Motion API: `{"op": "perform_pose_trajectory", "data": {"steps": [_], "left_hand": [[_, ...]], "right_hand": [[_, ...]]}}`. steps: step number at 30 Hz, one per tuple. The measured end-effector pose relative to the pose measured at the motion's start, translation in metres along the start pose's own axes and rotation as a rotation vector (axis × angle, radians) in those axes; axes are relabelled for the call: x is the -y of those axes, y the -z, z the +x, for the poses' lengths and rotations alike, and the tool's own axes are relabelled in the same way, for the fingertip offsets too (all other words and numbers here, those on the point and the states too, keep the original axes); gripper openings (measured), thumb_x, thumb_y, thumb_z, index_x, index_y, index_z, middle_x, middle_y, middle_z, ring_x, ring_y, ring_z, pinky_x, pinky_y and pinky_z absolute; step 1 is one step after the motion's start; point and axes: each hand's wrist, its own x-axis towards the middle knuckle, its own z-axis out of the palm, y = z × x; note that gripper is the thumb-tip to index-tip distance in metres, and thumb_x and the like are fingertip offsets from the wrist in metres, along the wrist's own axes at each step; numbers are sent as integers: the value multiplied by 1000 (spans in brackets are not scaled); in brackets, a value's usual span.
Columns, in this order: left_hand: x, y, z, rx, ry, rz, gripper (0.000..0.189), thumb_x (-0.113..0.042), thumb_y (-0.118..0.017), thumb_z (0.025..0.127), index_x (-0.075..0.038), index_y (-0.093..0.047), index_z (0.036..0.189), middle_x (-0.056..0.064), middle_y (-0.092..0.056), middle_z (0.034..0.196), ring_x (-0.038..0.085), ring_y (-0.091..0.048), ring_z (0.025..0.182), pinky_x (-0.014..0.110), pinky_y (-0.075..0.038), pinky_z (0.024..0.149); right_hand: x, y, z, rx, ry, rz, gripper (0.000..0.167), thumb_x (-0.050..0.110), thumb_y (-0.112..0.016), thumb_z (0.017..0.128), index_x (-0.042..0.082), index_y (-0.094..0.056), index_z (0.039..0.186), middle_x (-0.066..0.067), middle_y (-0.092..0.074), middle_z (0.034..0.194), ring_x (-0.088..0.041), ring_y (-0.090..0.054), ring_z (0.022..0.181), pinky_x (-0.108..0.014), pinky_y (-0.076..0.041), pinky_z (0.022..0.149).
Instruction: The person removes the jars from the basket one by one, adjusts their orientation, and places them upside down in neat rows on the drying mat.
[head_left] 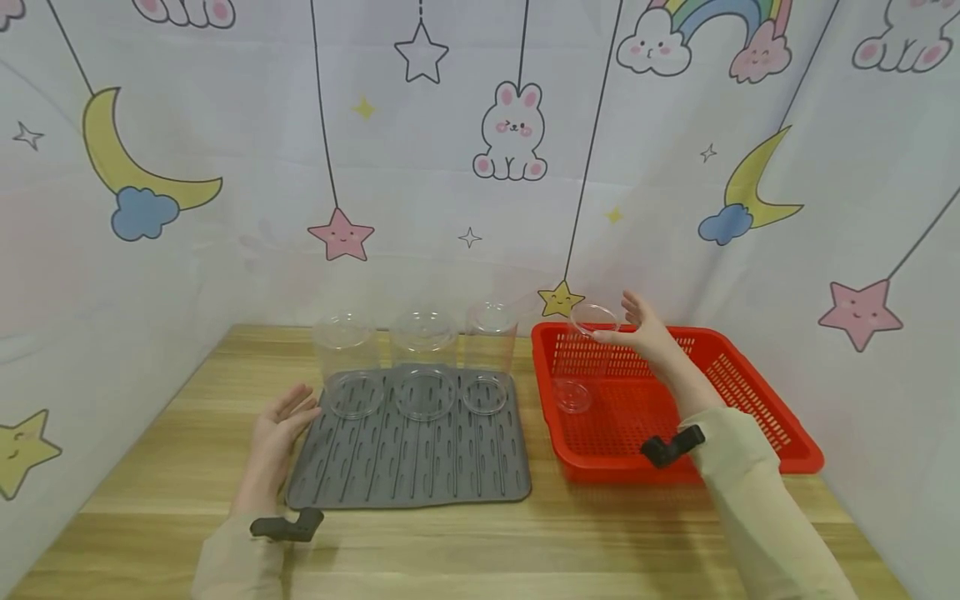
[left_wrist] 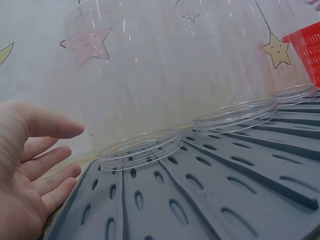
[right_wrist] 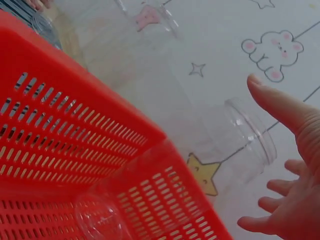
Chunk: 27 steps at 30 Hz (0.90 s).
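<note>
Three clear plastic jars stand upright on a grey ridged mat: a left jar, a middle jar and a narrower right jar. Beside the left jar is my left hand, its fingers loosely extended and a small gap showing in the left wrist view. A fourth clear jar stands inside the red basket, near its left wall. My right hand is at that jar's rim, with thumb and fingers spread apart. In the right wrist view they do not close around the rim.
The mat and basket sit side by side on a wood-grain table. A white curtain with cartoon prints hangs behind and along both sides. The basket's slotted walls rise around the fourth jar. Both wrists carry a black mount.
</note>
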Motion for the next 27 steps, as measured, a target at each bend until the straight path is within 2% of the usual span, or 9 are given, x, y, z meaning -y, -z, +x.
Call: {"op": "perform_pose_trajectory", "data": {"steps": [4,7,12,19,27], "left_hand": [[1,0,0,-3,-5,9,72,-7,-58,97,-4,-17,156,17,-20,161,8,-43,133,5,-42,92],[1,0,0,-5,-8,6,71,-7,-58,97,-4,-18,155,17,-20,161,1,-47,125,4,-42,92],[1,0,0,-3,-13,-2,71,-6,-57,97,-3,-17,155,18,-20,161,2,-46,126,4,-42,92],[-1,-1,0,-5,1,-9,70,-4,-55,97,-3,-16,155,16,-19,162,22,-31,146,7,-42,95],[-1,-1,0,-9,4,-6,71,-5,-56,98,-4,-16,156,16,-19,162,20,-33,145,7,-42,94]], "right_hand": [[-13,1,7,118,-35,1,99,20,-70,90,8,2,157,-24,-9,162,-43,-11,149,-64,-20,116],[-19,0,11,158,-53,32,95,16,-69,90,5,-2,157,-27,-17,159,-44,-18,146,-64,-22,116],[-24,-6,16,169,-102,57,89,14,-70,89,8,-12,156,-25,-28,154,-42,-27,140,-63,-28,114],[-29,-12,21,193,-128,72,87,10,-69,89,15,-14,157,-25,-29,151,-41,-30,137,-57,-35,112],[-30,-17,20,171,-116,91,80,8,-69,89,12,-23,154,-25,-32,151,-42,-31,136,-60,-34,112]]}}
